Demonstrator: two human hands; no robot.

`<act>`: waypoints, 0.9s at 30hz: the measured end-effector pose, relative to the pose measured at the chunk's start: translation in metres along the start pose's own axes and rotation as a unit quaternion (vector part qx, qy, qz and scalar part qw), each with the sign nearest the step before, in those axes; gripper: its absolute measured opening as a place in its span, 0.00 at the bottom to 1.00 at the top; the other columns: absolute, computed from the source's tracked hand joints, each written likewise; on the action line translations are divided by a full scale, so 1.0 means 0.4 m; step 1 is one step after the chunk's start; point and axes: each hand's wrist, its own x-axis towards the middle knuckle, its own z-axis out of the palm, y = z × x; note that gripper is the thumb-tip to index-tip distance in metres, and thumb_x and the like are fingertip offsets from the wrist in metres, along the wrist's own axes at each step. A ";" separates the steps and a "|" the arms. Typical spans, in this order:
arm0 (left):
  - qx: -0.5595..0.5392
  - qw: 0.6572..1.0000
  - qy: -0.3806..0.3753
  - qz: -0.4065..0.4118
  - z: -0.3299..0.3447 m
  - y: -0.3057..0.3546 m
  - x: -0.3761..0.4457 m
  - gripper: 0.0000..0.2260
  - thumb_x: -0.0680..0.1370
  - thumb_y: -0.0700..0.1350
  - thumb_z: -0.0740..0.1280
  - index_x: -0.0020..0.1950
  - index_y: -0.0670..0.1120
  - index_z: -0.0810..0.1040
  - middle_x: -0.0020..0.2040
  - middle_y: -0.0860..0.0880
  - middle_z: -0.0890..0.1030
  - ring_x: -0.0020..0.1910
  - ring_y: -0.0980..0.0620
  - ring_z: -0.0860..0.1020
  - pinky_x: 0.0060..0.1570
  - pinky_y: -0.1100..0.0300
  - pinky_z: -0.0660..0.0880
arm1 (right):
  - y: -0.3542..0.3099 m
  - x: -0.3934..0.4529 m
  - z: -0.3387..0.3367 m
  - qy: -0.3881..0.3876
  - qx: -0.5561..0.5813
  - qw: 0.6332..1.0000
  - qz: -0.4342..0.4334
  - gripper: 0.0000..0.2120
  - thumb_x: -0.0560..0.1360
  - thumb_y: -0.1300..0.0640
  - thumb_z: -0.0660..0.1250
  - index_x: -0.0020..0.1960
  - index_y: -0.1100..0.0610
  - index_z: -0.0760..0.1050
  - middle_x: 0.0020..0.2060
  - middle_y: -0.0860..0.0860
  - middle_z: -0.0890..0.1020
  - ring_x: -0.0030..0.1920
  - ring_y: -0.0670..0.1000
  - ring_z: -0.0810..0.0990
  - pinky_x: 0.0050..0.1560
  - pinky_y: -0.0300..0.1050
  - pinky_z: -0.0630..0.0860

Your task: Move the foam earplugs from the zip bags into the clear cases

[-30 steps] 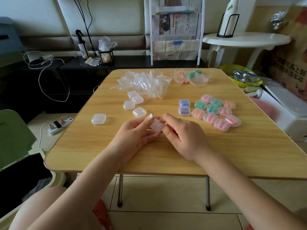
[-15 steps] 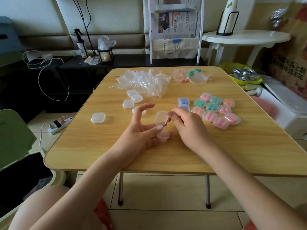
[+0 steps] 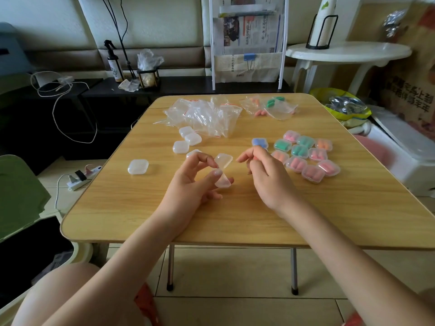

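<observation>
Right hand (image 3: 267, 175) moved off the lid, now apart at mid frame, fingers curled, maybe on something pink, hard to tell. Left hand (image 3: 195, 182) pinching the open clear case (image 3: 223, 169). Filled cases (image 3: 308, 155) right; zip bags (image 3: 207, 116) at top.

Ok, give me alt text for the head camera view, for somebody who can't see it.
A person's left hand holds an opened clear case above a wooden table, while the right hand hovers beside it. Filled cases of coloured earplugs sit to the right; empty cases and zip bags lie farther back.
</observation>
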 end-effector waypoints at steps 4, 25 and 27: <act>-0.018 1.000 0.010 -0.003 0.001 -0.002 0.000 0.04 0.77 0.37 0.64 0.51 0.43 0.72 0.56 0.44 0.78 0.51 0.42 0.82 0.41 0.61 0.79 | 0.005 0.002 0.002 0.025 0.036 0.999 -0.022 0.03 0.81 0.62 0.56 0.52 0.59 0.60 0.35 0.49 0.75 0.34 0.43 0.74 0.39 0.35 0.70; 0.017 0.997 -0.075 -0.025 0.018 0.002 -0.006 0.19 0.73 0.37 0.69 0.64 0.47 0.72 0.56 0.45 0.83 0.56 0.44 0.80 0.55 0.55 0.78 | -0.039 -0.017 -0.003 -0.023 0.215 0.976 0.011 0.10 0.73 0.64 0.71 0.36 0.67 0.73 0.25 0.45 0.81 0.29 0.39 0.78 0.36 0.27 0.71; -0.009 0.996 -0.083 -0.033 0.022 0.002 -0.006 0.21 0.72 0.39 0.69 0.65 0.45 0.71 0.55 0.43 0.83 0.54 0.46 0.80 0.55 0.55 0.78 | -0.037 -0.017 0.000 -0.010 0.193 0.981 0.003 0.13 0.71 0.62 0.72 0.38 0.70 0.73 0.26 0.48 0.81 0.29 0.43 0.79 0.35 0.32 0.73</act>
